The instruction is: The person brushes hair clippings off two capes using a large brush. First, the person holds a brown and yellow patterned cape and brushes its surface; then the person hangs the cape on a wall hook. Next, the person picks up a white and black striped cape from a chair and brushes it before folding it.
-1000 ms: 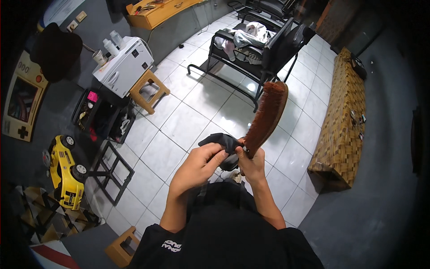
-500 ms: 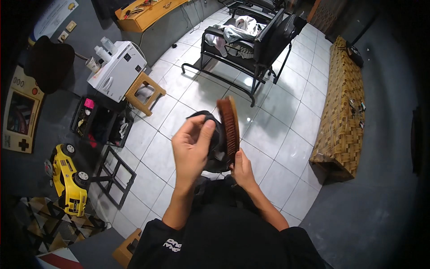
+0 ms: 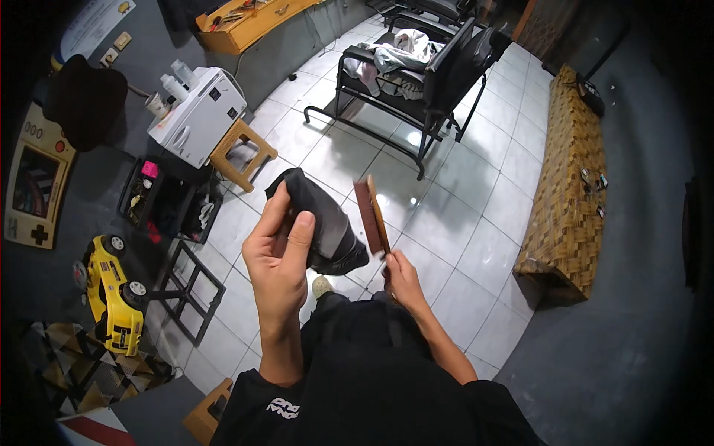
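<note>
My left hand [image 3: 278,256] is closed on a black, soft-looking item [image 3: 327,227], pinching its upper left part between thumb and fingers. The item has a greyish panel and a folded or ribbed lower end; I cannot make out its kind. In my right hand [image 3: 404,276] is a wooden brush [image 3: 373,217], gripped by its lower end and held nearly upright. Its reddish-brown bristles face the black item, with a gap between the two. Both are held in front of my body above the tiled floor.
Ahead stands a black chair [image 3: 424,97] with cloths on its seat. At left are a white cabinet [image 3: 201,111] with bottles on top, a wooden stool [image 3: 244,156], a black trolley [image 3: 167,197] and a yellow toy car [image 3: 115,297]. A woven-covered bench [image 3: 569,186] lines the right wall.
My left hand has moved left and nearer with the black item, which has turned to show its side. The brush has come away from it, leaving a gap.
</note>
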Available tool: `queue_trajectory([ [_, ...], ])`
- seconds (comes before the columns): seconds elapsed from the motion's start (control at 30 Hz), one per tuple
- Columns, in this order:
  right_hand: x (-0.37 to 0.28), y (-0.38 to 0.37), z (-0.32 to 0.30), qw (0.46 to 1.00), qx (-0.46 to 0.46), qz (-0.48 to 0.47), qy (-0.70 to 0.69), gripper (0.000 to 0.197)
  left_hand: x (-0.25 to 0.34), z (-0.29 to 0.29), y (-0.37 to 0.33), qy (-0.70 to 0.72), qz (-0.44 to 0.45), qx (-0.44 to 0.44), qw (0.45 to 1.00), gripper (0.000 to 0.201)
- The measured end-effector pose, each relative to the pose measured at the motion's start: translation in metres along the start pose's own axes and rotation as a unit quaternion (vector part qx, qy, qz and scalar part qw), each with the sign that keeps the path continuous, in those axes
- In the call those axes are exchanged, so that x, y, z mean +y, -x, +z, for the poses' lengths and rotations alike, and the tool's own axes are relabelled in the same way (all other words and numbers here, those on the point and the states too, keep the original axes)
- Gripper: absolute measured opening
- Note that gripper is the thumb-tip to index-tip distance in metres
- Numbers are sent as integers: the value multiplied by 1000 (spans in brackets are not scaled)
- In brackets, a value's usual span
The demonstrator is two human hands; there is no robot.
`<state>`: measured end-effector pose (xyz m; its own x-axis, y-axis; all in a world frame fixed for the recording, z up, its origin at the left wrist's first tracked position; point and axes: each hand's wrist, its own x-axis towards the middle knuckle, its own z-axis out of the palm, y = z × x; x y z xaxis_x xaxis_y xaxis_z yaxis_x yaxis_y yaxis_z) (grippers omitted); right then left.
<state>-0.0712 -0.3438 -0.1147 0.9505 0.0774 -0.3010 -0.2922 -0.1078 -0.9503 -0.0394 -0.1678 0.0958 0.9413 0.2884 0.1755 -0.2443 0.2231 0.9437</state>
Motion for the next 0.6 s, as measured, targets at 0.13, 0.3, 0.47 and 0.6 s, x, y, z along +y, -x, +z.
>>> queue_trajectory([
  [0.13,-73,19,21,975,-57,-151,-153,37,-2,-3,5,-92,40,-127,987,46],
  [0.3,12,-4,13,983,74,-107,130,31,-4,0,8,20,74,-24,997,47],
  [0.47,193,9,-51,900,2,79,429,36,7,8,8,57,114,-2,992,45],
  [0.6,183,8,-45,937,53,87,333,45,-9,11,19,27,55,49,997,44],
])
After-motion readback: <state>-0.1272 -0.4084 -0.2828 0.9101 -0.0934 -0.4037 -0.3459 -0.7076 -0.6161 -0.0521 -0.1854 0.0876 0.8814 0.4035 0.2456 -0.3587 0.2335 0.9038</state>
